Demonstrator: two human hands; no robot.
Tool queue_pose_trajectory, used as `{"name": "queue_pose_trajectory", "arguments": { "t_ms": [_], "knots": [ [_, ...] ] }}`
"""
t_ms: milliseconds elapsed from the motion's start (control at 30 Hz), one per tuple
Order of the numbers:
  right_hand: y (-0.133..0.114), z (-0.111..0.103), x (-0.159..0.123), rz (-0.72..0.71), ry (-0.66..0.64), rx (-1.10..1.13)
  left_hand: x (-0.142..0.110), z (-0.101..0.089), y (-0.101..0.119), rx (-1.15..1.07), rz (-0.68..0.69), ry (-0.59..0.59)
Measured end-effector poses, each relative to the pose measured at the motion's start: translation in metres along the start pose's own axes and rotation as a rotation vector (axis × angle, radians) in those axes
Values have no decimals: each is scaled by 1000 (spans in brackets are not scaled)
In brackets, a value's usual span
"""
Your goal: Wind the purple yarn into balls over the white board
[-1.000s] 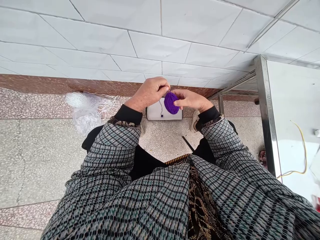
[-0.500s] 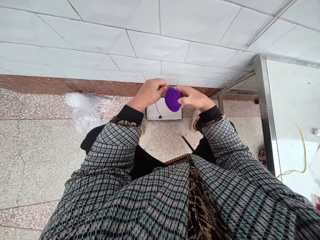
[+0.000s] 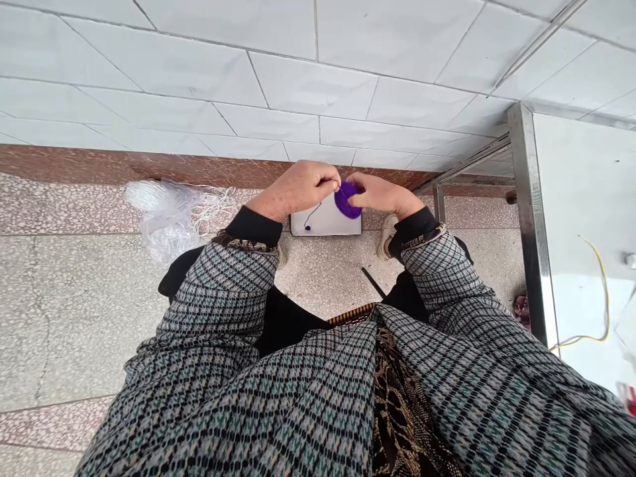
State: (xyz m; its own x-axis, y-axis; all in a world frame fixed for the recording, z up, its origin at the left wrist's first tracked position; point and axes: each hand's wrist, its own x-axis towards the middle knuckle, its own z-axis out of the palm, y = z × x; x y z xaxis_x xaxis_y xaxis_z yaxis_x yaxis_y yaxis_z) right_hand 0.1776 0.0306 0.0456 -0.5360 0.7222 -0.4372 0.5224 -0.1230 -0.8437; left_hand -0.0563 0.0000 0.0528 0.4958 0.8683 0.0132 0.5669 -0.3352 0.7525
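Observation:
My right hand (image 3: 378, 193) grips a purple ball of yarn (image 3: 349, 207), its thumb lying across the near side. Close on the ball's left, my left hand (image 3: 309, 187) is closed, with thumb and forefinger pinching a strand of yarn (image 3: 339, 190) beside it. A dark length of yarn (image 3: 313, 213) hangs below my left hand and ends in a small purple clump (image 3: 307, 228). Under both hands lies a shallow white box or tray (image 3: 325, 226) with a dark edge; the hands and the ball cover its far part.
White cord in a clear plastic bag (image 3: 169, 215) lies on the floor to the left. A dark stick (image 3: 373, 283) rests on the floor near my right leg. At the right stands a metal-framed table (image 3: 534, 225) with a yellow cable (image 3: 603, 291). A tiled wall (image 3: 278, 79) rises ahead.
The ball has turned and shifted slightly right in my right hand. My left hand has moved a little, and the hanging clump has swung left.

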Motion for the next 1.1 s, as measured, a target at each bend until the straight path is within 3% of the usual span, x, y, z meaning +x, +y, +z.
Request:
{"name": "queue_pose_trajectory", "arguments": {
  "t_ms": [100,233,367,500,600,700,833,933,1000,1100],
  "knots": [
    [0,-4,-7,-106,-132,207,0,-6,-10,11,-46,91],
    [6,-8,-8,-325,33,478,3,-5,-15,21,-135,159],
    [8,-9,-2,-397,269,531,5,5,-1,7,-80,-56],
    [8,-6,7,-295,411,515,3,6,17,-8,5,-274],
    [7,-3,6,-143,311,360,0,-1,17,-17,4,-236],
    [1,-3,-2,-57,40,184,-3,-7,8,-36,-33,-112],
    [-8,-11,-13,-140,-221,208,-4,-12,-3,-63,-93,37],
    [-8,-15,-17,-221,-371,220,-2,-12,-4,-62,-122,77],
    [-6,-15,-18,-287,-388,247,-1,-10,-5,-59,-128,97],
    [-2,-13,-16,-350,-183,348,1,-4,-6,-84,-104,99]
  ]
}}
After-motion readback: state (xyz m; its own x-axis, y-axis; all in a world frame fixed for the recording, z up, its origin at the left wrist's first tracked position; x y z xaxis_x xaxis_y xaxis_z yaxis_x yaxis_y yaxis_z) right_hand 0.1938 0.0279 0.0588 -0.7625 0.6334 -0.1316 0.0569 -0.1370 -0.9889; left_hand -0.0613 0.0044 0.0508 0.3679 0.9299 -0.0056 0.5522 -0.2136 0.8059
